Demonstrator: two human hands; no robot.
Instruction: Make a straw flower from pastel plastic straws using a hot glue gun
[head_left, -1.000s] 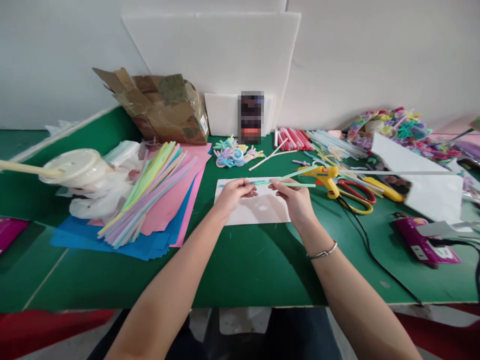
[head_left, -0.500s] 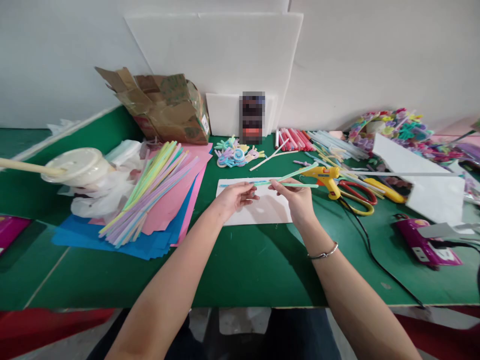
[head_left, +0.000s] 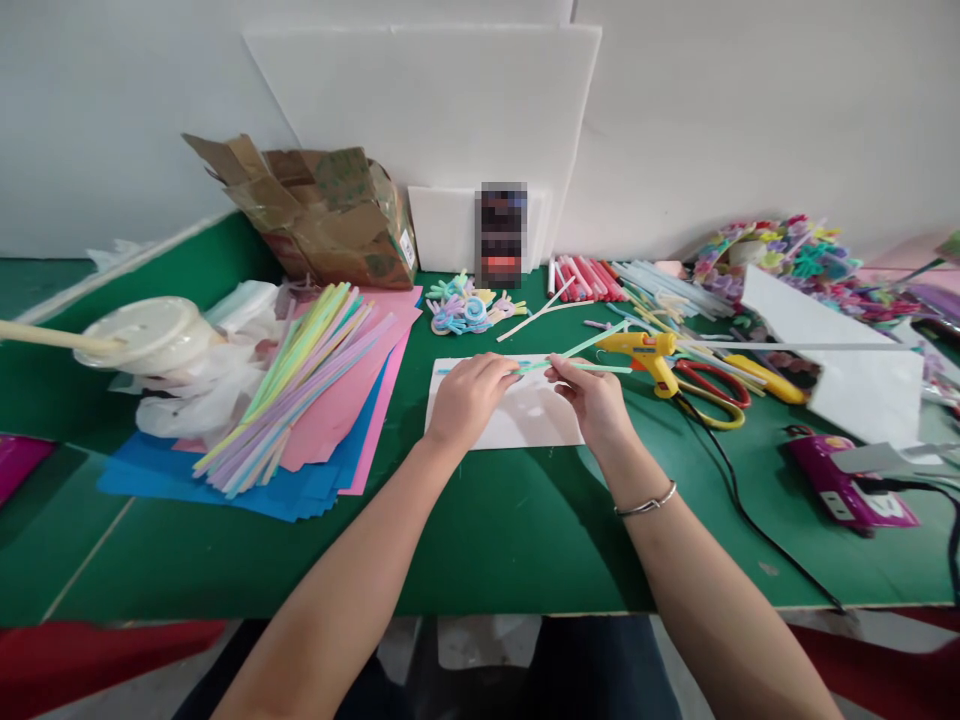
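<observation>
Between my hands are pale green pipe cleaners (head_left: 600, 369), joined at the middle, with two ends spreading apart to the right. My left hand (head_left: 472, 392) is closed over their left part, back of the hand upward, and a bluish end pokes out beyond it. My right hand (head_left: 589, 396) pinches them with thumb and fingers near where the two ends part. A white sheet (head_left: 517, 425) lies on the green table below both hands. Just to the right of the pipe cleaners lies a yellow glue gun (head_left: 651, 355).
Left are bundled pastel pipe cleaners (head_left: 292, 400) on coloured sheets, and a lidded cup (head_left: 142, 335). A cardboard box (head_left: 337, 225) and a blurred phone (head_left: 501, 235) stand behind. Right are scissors (head_left: 712, 390), a purple power strip (head_left: 847, 480) and the glue gun's black cord (head_left: 727, 470).
My left hand has rolled over, so its back now faces up and covers more of the pipe cleaners. The right hand's lower fingers have curled in; it still holds them.
</observation>
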